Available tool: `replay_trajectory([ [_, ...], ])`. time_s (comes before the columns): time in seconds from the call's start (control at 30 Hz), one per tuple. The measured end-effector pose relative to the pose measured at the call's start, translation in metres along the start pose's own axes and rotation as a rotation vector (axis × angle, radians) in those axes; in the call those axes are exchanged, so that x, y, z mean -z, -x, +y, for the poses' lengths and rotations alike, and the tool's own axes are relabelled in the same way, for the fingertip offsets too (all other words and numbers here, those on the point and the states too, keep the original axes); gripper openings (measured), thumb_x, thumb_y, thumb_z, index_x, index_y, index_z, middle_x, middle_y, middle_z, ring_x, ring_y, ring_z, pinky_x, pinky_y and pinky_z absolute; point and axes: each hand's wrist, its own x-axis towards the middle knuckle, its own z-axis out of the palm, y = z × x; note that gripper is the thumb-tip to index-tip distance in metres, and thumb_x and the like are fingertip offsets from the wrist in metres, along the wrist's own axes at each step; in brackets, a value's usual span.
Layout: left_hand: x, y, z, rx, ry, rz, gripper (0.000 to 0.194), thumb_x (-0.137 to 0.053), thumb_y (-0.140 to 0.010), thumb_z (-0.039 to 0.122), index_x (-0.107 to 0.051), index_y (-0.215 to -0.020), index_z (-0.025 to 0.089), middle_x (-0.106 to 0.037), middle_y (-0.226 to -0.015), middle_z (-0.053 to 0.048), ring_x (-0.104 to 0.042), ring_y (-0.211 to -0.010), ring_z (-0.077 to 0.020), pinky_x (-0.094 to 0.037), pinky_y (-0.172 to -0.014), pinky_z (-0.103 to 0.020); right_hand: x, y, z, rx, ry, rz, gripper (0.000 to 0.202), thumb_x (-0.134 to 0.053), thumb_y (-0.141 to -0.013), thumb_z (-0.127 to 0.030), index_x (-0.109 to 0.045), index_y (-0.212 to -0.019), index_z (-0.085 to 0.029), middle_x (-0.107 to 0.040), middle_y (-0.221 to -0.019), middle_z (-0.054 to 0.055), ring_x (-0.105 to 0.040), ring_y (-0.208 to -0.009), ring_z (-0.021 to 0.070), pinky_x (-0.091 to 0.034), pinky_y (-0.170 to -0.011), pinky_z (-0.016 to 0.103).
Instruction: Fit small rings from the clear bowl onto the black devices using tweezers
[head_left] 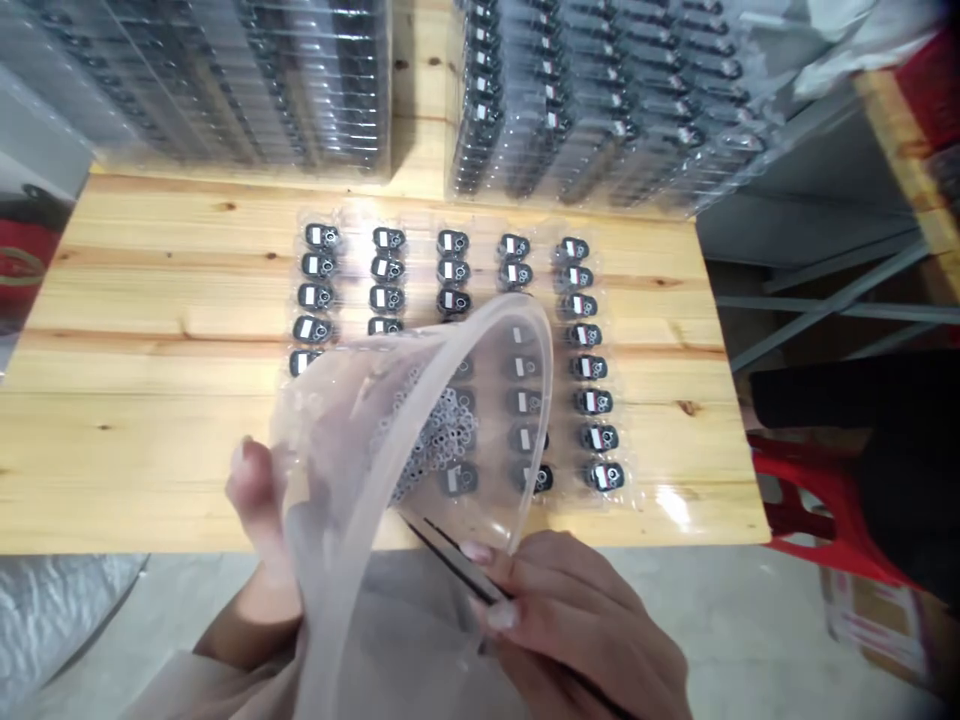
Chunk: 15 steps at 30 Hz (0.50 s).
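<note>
we hold a big, cloudy-clear, soft-looking plastic tub tilted over the near part of the work surface, its wide round mouth turned towards the right. our left hand is closed around the tub's outer left side, with one fingertip showing clear of the wall; the rest of its fingers are blurred or seen through the plastic, so we cannot tell how each one lies.

inside the tub, a loose heap of small grey ring-shaped pieces lies against the wall. our right hand is beside the tub's mouth at the lower right, thumb and fingers pinching a pair of slim dark metal tweezers. the two tips stand slightly apart and point up and left, near the heap; we cannot tell whether they touch the plastic.

beyond and partly behind the tub, a clear moulded plastic tray lies flat on the pale, knotty wooden table. it carries five columns of small black rounded parts with white labels, and we see some of them through the tub's wall.

at the far side of the table are two tall stacks of clear trays, a left stack and a right stack, both with dark pieces in them. a red plastic stool stands off to the right, beside the table.
</note>
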Motion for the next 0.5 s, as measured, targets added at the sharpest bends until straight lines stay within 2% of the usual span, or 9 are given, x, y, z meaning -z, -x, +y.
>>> replay_trajectory([
  [0.07,0.002,-0.001,0.001,0.001,-0.006,0.001,0.080,-0.050,-0.071,0.069,-0.040,-0.140,0.029,-0.051,-0.137,-0.008,-0.036,-0.134,-0.0403,-0.035,-0.107,-0.058,0.000,-0.002,0.000,-0.009,-0.071,0.025,0.010,-0.057,-0.083,-0.012,-0.063,-0.089,-0.017,-0.074,-0.096,0.005,-0.070,-0.070,0.0137,-0.059,-0.060,0.022],
  [0.2,0.000,-0.003,0.005,-0.026,-0.037,0.008,0.081,-0.053,-0.069,0.065,-0.041,-0.139,0.026,-0.055,-0.131,-0.010,-0.038,-0.132,-0.0416,-0.039,-0.103,-0.059,0.002,-0.008,-0.002,-0.058,-0.079,-0.024,0.013,-0.056,-0.082,-0.007,-0.063,-0.088,-0.016,-0.074,-0.093,0.006,-0.068,-0.068,0.0139,-0.058,-0.060,0.023],
  [0.37,-0.008,-0.004,0.007,-0.008,-0.057,0.004,0.082,-0.056,-0.066,0.061,-0.042,-0.138,0.025,-0.058,-0.127,-0.011,-0.036,-0.132,-0.0433,-0.039,-0.102,-0.062,0.003,-0.010,0.000,-0.055,-0.062,-0.057,0.018,-0.056,-0.080,-0.005,-0.063,-0.092,-0.016,-0.074,-0.096,0.005,-0.068,-0.071,0.0146,-0.059,-0.063,0.024],
  [0.5,-0.008,-0.003,0.005,-0.009,-0.054,0.011,0.078,-0.052,-0.071,0.062,-0.042,-0.138,0.024,-0.057,-0.128,-0.011,-0.035,-0.133,-0.0429,-0.038,-0.102,-0.064,0.003,-0.011,0.001,-0.041,-0.065,-0.086,0.017,-0.056,-0.080,-0.004,-0.063,-0.091,-0.014,-0.074,-0.094,0.005,-0.067,-0.071,0.0130,-0.058,-0.063,0.021],
])
